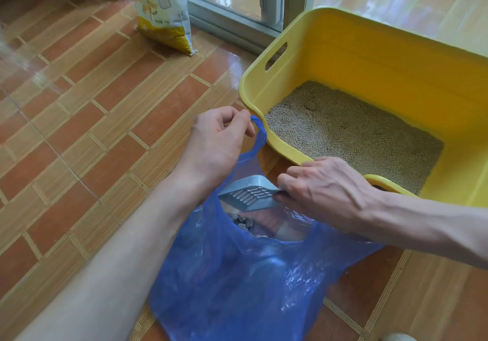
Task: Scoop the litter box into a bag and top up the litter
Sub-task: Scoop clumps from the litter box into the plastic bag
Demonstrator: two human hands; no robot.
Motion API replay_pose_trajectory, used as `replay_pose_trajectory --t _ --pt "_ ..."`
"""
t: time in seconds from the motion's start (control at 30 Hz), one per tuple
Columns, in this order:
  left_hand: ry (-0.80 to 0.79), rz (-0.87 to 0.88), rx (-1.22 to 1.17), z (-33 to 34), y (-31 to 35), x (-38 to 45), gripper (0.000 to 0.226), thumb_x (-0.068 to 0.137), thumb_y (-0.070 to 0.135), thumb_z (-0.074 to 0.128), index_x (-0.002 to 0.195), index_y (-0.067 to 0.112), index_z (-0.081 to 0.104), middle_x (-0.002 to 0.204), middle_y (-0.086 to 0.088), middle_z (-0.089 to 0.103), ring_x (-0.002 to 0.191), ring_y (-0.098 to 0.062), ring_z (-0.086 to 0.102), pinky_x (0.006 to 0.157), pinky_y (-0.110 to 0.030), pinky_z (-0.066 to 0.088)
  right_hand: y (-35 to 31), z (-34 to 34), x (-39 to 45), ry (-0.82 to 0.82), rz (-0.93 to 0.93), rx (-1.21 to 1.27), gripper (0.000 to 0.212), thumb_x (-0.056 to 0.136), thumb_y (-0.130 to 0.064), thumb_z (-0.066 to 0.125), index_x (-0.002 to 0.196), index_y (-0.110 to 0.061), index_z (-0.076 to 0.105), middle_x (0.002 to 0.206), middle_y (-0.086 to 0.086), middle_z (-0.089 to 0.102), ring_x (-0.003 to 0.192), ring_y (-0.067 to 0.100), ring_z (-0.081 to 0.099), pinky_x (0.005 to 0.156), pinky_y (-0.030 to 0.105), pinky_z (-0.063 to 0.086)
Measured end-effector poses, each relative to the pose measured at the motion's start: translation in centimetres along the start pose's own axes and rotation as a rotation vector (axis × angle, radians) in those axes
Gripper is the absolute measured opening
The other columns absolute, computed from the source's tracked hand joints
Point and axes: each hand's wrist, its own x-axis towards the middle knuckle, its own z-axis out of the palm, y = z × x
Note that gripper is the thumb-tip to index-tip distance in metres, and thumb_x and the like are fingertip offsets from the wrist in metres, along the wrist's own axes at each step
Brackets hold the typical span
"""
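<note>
A blue plastic bag point(232, 274) lies open on the tiled floor in front of me. My left hand point(216, 140) pinches one bag handle and lifts it up. My right hand point(322, 190) grips the handle of a pale blue slotted scoop point(248, 194), held over the bag's mouth with its pan tipped and empty. Grey clumps point(241, 222) sit inside the bag below the scoop. The yellow litter box point(369, 58) stands to the right, holding beige litter point(351, 134). A yellow and white litter sack point(163, 8) stands upright at the back.
A sliding door frame point(232, 18) runs behind the box and the sack. Glossy brown tiles point(79, 119) cover the floor on the left. A pale shoe tip point(398, 336) shows at the bottom right edge.
</note>
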Motion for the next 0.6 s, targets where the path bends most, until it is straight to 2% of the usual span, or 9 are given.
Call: replay_pose_trajectory --t 0.13,0.23,0.33,0.4,0.47,0.53,0.6 --pt "0.002 -0.007 0.006 0.0 -0.1 0.1 0.039 0.105 0.029 0.052 0.068 0.018 0.06 0.056 -0.002 0.031 0.045 -0.013 0.023 0.048 -0.027 0.019 1.9 -2.2 -1.0 -0.079 0.13 -0.018 0.048 0.093 -0.06 0.039 0.07 -0.017 0.045 0.056 0.0 0.054 0.051 0.029 0.057 0.043 0.028 0.031" --pt "-0.002 -0.014 -0.008 0.1 -0.2 0.2 0.038 0.105 0.029 0.052 0.07 0.017 0.061 0.055 -0.002 0.03 0.045 -0.014 0.022 0.048 -0.027 0.018 3.8 -4.4 -1.8 -0.087 0.224 -0.085 0.059 0.091 -0.068 0.031 0.068 -0.016 0.046 0.048 0.001 0.042 0.051 0.033 0.055 0.046 0.028 0.023" --pt "0.008 -0.02 -0.009 0.1 -0.3 0.3 0.037 0.104 0.029 0.052 0.07 0.017 0.062 0.056 -0.003 0.029 0.047 -0.016 0.022 0.049 -0.028 0.017 6.0 -6.6 -2.5 -0.104 0.354 -0.102 0.061 0.092 -0.069 0.037 0.062 -0.018 0.049 0.046 -0.002 0.04 0.049 0.027 0.047 0.045 0.025 0.018" --pt "0.007 -0.019 -0.017 0.2 -0.3 0.4 0.038 0.104 0.029 0.053 0.07 0.017 0.062 0.056 -0.003 0.029 0.047 -0.017 0.022 0.049 -0.028 0.018 7.9 -7.9 -3.0 -0.125 0.442 -0.07 0.057 0.091 -0.067 0.042 0.058 -0.022 0.051 0.046 -0.006 0.042 0.045 0.016 0.042 0.045 0.023 0.019" --pt "0.001 -0.016 -0.018 0.3 -0.2 0.4 0.038 0.104 0.029 0.052 0.07 0.016 0.062 0.055 -0.004 0.029 0.046 -0.017 0.022 0.048 -0.027 0.018 10.2 -8.6 -3.5 -0.164 0.525 -0.077 0.051 0.09 -0.068 0.043 0.064 -0.029 0.062 0.05 -0.011 0.047 0.046 0.01 0.044 0.044 0.021 0.025" --pt "0.002 -0.012 -0.013 0.3 -0.2 0.4 0.037 0.104 0.029 0.052 0.071 0.015 0.062 0.055 -0.004 0.029 0.045 -0.017 0.022 0.048 -0.027 0.018 12.7 -8.4 -4.1 -0.217 0.608 -0.145 0.051 0.091 -0.068 0.044 0.08 -0.028 0.074 0.056 -0.007 0.055 0.051 0.013 0.05 0.044 0.021 0.031" --pt "0.003 -0.011 -0.022 0.3 -0.3 0.4 0.037 0.104 0.029 0.053 0.072 0.013 0.063 0.056 -0.004 0.029 0.046 -0.017 0.022 0.049 -0.027 0.017 15.0 -7.9 -4.6 -0.29 0.715 -0.226 0.056 0.092 -0.069 0.043 0.081 -0.024 0.075 0.06 -0.002 0.059 0.054 0.017 0.054 0.046 0.022 0.035"
